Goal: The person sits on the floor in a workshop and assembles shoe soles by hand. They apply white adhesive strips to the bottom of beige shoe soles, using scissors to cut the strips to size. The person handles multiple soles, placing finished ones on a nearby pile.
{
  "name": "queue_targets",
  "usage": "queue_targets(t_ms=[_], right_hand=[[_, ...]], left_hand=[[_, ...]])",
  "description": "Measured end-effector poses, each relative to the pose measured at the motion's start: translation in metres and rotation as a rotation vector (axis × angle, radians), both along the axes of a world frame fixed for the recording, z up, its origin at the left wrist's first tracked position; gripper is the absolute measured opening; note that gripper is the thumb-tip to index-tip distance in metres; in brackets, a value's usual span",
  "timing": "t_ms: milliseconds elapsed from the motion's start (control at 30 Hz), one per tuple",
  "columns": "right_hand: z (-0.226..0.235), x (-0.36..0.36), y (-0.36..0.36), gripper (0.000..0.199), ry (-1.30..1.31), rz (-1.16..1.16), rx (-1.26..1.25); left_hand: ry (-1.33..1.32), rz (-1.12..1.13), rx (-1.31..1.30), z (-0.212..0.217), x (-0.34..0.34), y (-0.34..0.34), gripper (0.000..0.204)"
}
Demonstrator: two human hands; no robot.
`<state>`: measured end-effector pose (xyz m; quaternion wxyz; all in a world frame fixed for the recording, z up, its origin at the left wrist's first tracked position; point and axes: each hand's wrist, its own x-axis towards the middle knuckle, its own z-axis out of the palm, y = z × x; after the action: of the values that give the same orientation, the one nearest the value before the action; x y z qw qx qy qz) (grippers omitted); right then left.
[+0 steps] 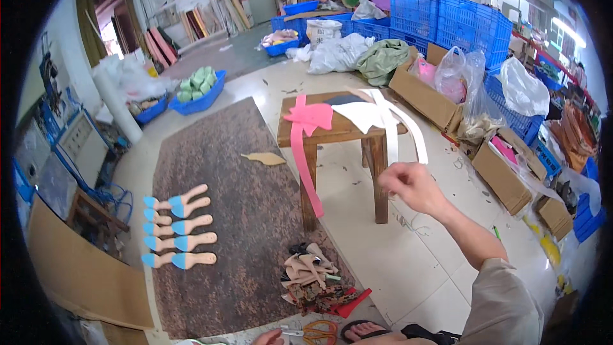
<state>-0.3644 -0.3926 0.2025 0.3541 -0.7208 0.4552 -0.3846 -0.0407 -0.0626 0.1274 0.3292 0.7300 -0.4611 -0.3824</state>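
The right hand [415, 186] is in the air just in front of the right end of the wooden stool [343, 134], fingers curled in and thumb drawn close to them, nearly closed. The lower ends of the white strips [391, 137] come down right beside it; whether it touches one, or pinches anything small, I cannot tell. The left hand [269, 337] shows only in part, well in front of the stool at the lower edge, next to one pair of scissors [319, 332] with orange handles; I cannot tell whether it grips them.

On the stool's left end lies one pink piece [311, 117], with one long pink strip [300, 153] hanging over the front. Toward its right end lies one white piece [361, 115], with two white strips hanging down; one dark grey piece [341, 99] is at the back.

Left of the stool, on one brown mat [239, 223], are one tan leaf-shaped piece [265, 158] and ten blue-tipped tan pieces [198, 239], in two columns of five. In front of the stool is one scrap heap [313, 278], its pieces too jumbled to count.
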Motion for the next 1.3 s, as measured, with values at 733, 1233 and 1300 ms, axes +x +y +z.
queue_targets(t_ms=[733, 1233, 1300], right_hand=[[0.021, -0.062, -0.070, 0.028, 0.448, -0.396, -0.207], [0.111, -0.148, -0.122, 0.033, -0.321, -0.198, -0.261], [0.154, -0.156, -0.124, 0.031, -0.384, -0.261, -0.428]], left_hand=[[-0.389, -0.377, 0.309, 0.061, -0.032, -0.057, 0.044], [-0.363, -0.637, 0.277, 0.107, -0.091, -0.137, 0.050], [-0.403, -0.624, 0.201, 0.104, -0.086, -0.136, 0.054]])
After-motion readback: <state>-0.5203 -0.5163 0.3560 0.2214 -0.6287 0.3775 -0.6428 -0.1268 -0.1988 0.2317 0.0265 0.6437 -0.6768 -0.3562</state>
